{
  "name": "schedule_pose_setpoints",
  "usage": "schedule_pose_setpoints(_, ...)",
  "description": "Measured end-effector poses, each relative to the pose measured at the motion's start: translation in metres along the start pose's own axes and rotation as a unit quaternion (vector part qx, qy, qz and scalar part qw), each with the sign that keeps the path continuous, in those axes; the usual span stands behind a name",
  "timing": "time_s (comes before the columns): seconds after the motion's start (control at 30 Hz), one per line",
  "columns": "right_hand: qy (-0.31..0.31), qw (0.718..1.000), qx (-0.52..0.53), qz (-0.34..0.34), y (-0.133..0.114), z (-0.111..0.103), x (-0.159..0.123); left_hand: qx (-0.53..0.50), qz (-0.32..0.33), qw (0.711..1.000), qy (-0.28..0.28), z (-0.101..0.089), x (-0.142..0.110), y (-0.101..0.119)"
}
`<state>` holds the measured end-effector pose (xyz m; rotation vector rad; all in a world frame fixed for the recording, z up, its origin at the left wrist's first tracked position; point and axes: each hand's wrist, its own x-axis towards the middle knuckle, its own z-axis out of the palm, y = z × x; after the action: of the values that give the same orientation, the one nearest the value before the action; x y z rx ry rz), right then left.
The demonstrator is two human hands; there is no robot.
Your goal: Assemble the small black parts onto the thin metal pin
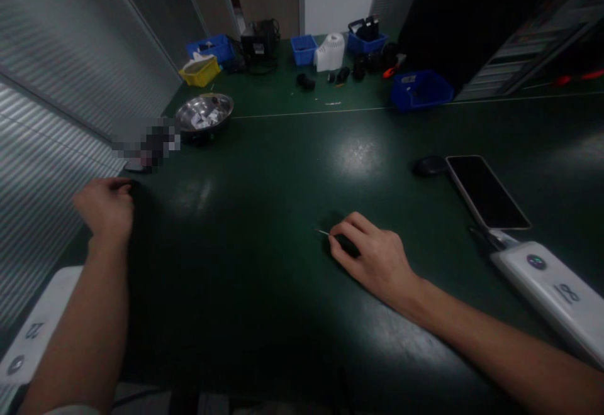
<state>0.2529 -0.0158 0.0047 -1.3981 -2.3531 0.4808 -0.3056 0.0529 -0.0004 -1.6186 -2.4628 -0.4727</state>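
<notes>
My right hand rests on the dark green table near the middle, fingers curled and pinched on a thin metal pin whose tip sticks out to the left. A small dark object lies under its fingers. At the table's left edge my left hand is curled, its fingers closed at a dark object by the edge; what it grips is hidden.
A phone lies face up at the right, with a dark oval object beside it and a white power bank in front. A metal bowl stands far left. Blue bins, a yellow bin and dark gear line the back.
</notes>
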Motion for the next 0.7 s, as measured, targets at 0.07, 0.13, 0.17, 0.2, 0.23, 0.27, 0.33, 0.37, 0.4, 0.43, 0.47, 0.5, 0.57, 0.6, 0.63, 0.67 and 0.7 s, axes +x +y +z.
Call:
schedule_pose_setpoints(0.07, -0.004, 1.0, 0.003, -0.001, 0.0, 0.0, 0.0, 0.031, -0.002, 0.999, 0.024, 0.0, 0.001, 0.002)
schedule_pose_setpoints(0.13, -0.004, 1.0, 0.003, -0.002, -0.001, -0.001, 0.0, 0.056, 0.011, 0.998, 0.031, 0.0, 0.001, 0.004)
schedule_pose_setpoints(0.17, -0.003, 1.0, 0.003, -0.001, -0.001, -0.001, 0.001, 0.064, 0.02, 0.997, 0.03, -0.001, 0.001, 0.006)
schedule_pose_setpoints(0.2, -0.003, 1.0, 0.004, 0.0, -0.002, -0.001, 0.001, 0.071, 0.028, 0.997, 0.03, -0.001, 0.0, 0.007)
schedule_pose_setpoints(0.23, -0.002, 1.0, 0.005, 0.001, -0.002, -0.002, 0.001, 0.076, 0.033, 0.996, 0.03, -0.002, 0.0, 0.008)
schedule_pose_setpoints(0.27, 0.0, 1.0, 0.005, 0.001, -0.002, -0.002, 0.001, 0.08, 0.036, 0.996, 0.032, -0.002, -0.001, 0.009)
schedule_pose_setpoints(0.33, 0.003, 1.0, 0.006, -0.001, -0.002, -0.001, 0.001, 0.085, 0.035, 0.995, 0.037, -0.003, -0.002, 0.011)
schedule_pose_setpoints(0.37, 0.004, 1.0, 0.006, -0.002, -0.001, -0.001, 0.001, 0.086, 0.033, 0.995, 0.039, -0.003, -0.002, 0.012)
schedule_pose_setpoints(0.4, 0.003, 1.0, 0.006, -0.003, -0.001, -0.001, 0.001, 0.085, 0.031, 0.995, 0.04, -0.003, -0.003, 0.013)
schedule_pose_setpoints(0.43, 0.002, 1.0, 0.006, -0.004, -0.001, -0.001, 0.001, 0.085, 0.029, 0.995, 0.041, -0.004, -0.003, 0.014)
schedule_pose_setpoints(0.47, 0.001, 1.0, 0.007, -0.003, 0.0, -0.001, 0.001, 0.084, 0.027, 0.995, 0.041, -0.004, -0.004, 0.015)
schedule_pose_setpoints(0.5, 0.001, 1.0, 0.007, -0.002, 0.0, 0.0, 0.001, 0.083, 0.026, 0.995, 0.04, -0.005, -0.004, 0.015)
schedule_pose_setpoints(0.57, 0.004, 1.0, 0.006, -0.001, 0.0, 0.0, 0.0, 0.082, 0.024, 0.996, 0.038, -0.005, -0.003, 0.016)
schedule_pose_setpoints(0.6, 0.005, 1.0, 0.005, 0.0, 0.0, 0.0, 0.0, 0.082, 0.023, 0.996, 0.038, -0.005, -0.003, 0.016)
schedule_pose_setpoints(0.63, 0.006, 1.0, 0.004, 0.0, -0.001, 0.0, 0.0, 0.081, 0.022, 0.996, 0.037, -0.005, -0.003, 0.016)
schedule_pose_setpoints(0.67, 0.006, 1.0, 0.003, 0.001, -0.001, 0.0, 0.001, 0.081, 0.019, 0.996, 0.039, -0.005, -0.003, 0.016)
schedule_pose_setpoints(0.7, 0.005, 1.0, 0.003, 0.0, -0.001, 0.0, 0.001, 0.08, 0.016, 0.996, 0.041, -0.004, -0.003, 0.015)
